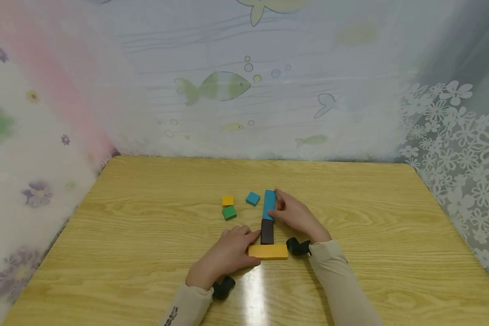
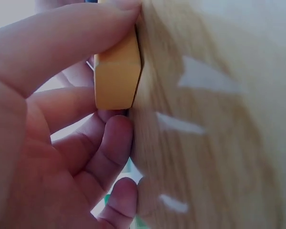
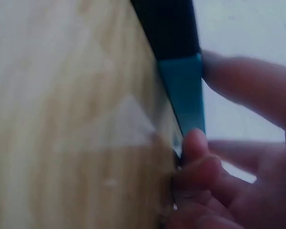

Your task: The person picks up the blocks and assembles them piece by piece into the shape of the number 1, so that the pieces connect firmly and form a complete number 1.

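A long yellow block (image 1: 268,252) lies crosswise on the table, its left end between the thumb and fingers of my left hand (image 1: 226,251). That hand's index fingertip reaches the left side of a dark block (image 1: 267,232), which runs away from the yellow one. Beyond the dark block, end to end with it, lies a long blue block (image 1: 269,205). My right hand (image 1: 299,217) holds the blue block, thumb at its near end and index finger at its far right corner. In the right wrist view, the blue block (image 3: 183,90) meets the dark block (image 3: 169,28).
Left of the blue block are a small blue block (image 1: 252,198), a small yellow block (image 1: 227,201) and a small green block (image 1: 229,213). Black devices are strapped at both wrists. Patterned curtains (image 1: 212,136) hang behind and beside the wooden table (image 1: 146,203).
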Tool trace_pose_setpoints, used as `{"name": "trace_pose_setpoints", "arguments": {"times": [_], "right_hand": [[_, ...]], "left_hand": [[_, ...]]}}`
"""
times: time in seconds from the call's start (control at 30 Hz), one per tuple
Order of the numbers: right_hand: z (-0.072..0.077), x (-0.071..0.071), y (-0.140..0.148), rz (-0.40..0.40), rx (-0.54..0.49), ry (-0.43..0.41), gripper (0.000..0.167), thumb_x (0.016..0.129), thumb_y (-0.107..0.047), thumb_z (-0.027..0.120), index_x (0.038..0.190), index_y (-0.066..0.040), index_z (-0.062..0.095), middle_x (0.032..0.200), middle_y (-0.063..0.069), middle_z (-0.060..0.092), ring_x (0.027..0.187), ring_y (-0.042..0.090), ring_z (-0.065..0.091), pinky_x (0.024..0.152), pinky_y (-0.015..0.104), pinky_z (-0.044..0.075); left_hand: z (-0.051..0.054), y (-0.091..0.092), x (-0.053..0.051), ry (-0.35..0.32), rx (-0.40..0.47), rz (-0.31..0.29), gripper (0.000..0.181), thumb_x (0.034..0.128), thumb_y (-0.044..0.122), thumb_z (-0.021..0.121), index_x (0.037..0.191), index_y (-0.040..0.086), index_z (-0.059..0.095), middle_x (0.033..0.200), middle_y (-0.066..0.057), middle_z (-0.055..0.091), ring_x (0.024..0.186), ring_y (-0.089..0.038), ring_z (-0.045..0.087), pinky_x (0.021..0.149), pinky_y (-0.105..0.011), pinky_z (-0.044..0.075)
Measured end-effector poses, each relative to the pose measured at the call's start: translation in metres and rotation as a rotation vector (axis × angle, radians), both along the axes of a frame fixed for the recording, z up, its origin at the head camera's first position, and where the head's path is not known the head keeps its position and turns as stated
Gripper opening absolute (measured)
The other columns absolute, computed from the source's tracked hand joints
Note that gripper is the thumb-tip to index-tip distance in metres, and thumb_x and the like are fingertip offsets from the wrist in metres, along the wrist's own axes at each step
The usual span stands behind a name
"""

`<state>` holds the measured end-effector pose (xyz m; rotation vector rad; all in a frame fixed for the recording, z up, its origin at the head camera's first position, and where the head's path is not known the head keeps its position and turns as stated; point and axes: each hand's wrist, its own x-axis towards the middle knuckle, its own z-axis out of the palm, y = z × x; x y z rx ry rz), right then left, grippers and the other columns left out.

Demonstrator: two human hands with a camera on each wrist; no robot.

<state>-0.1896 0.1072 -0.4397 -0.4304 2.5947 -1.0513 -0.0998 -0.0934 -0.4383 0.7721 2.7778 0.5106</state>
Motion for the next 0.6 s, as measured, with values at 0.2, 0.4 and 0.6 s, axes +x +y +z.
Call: {"name": "trace_pose_setpoints", "arguments": {"times": [0.2, 0.4, 0.6], "right_hand": [[0.003, 0.003, 0.001, 0.021, -0.029, -0.047, 0.068, 0.081, -0.029, 0.065, 0.137, -0.013, 0.031, 0.081, 0.004, 0.05, 0.062, 0.018, 0.043, 0.055, 0.03, 0.034], [0.006, 0.005, 0.001, 0.039, -0.021, -0.053, 0.069, 0.079, -0.03, 0.067, 0.136, -0.012, 0.032, 0.081, 0.003, 0.052, 0.062, 0.018, 0.045, 0.055, 0.03, 0.036], [0.006, 0.005, 0.002, 0.032, 0.001, -0.058, 0.07, 0.079, -0.032, 0.067, 0.137, -0.013, 0.031, 0.082, 0.001, 0.053, 0.064, 0.017, 0.047, 0.057, 0.031, 0.037]], "left_hand": [[0.006, 0.006, 0.006, -0.003, -0.07, 0.004, 0.067, 0.0749, 0.045, 0.066, 0.129, 0.011, 0.048, 0.097, 0.003, 0.051, 0.083, -0.012, 0.046, 0.069, -0.031, 0.036], [0.017, 0.014, 0.017, 0.001, -0.207, 0.031, 0.071, 0.0733, 0.049, 0.065, 0.129, 0.008, 0.048, 0.108, -0.004, 0.054, 0.095, -0.021, 0.051, 0.075, -0.037, 0.042], [0.019, 0.02, 0.021, -0.003, -0.223, 0.052, 0.074, 0.0728, 0.054, 0.064, 0.129, 0.008, 0.047, 0.115, -0.005, 0.053, 0.104, -0.022, 0.05, 0.08, -0.039, 0.042]]}}
